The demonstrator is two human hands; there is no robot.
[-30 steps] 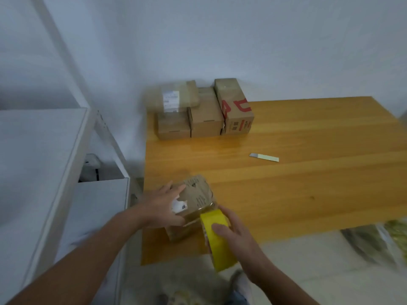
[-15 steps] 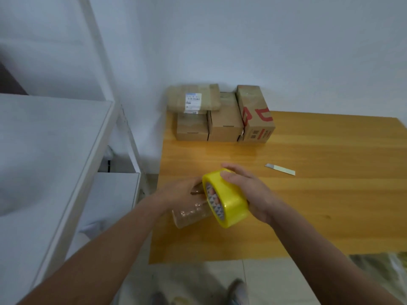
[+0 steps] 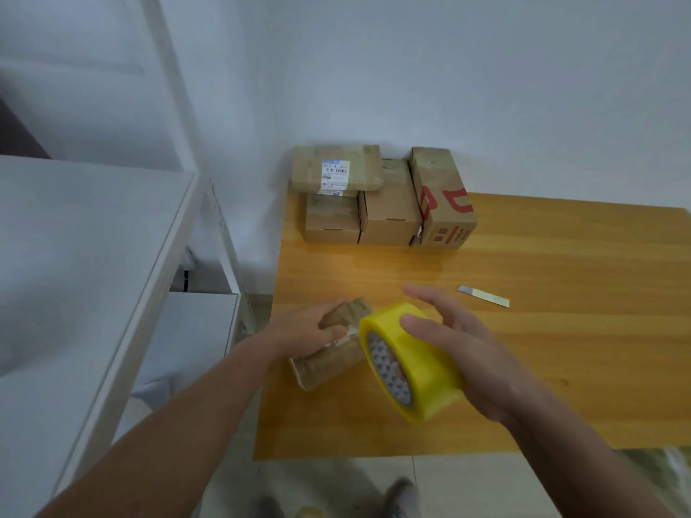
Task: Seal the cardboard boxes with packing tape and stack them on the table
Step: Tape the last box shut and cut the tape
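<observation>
Wall [image 3: 448, 69], plain and pale, filled the upper view, and a white shelf [image 3: 74, 256] ran down the left side. Beside it stood the table [image 3: 561, 349], orange-brown wood, its near edge over a tiled floor [image 3: 336, 480]. At the table's far left corner, against the wall, sat a stack [image 3: 390, 214] of four cardboard boxes. Three stood side by side on the wood, the right one marked in red, and a flat parcel [image 3: 336, 168] with a white label lay across the left one and partly over the middle one. Both bare forearms reached in from below. The right hand [image 3: 460, 353] held the tape [image 3: 411, 360], a yellow roll tilted on edge above the table's near left part. Its thumb lay across the outer band with the other fingers behind, and one fingertip showed past the rim. The left hand [image 3: 303, 330] gripped the box [image 3: 332, 353], fingers curled over its top. That box, small and brown, appeared to rest on the table near the left edge, just left of the roll and partly hidden behind it, well apart from the stack. Whether tape from the roll touched the box could not be told. A thin pale strip [image 3: 483, 296] with a grey end lay on the wood right of the hands, apart from them. Two shoe tips [image 3: 402, 497] showed on the floor at the bottom.
</observation>
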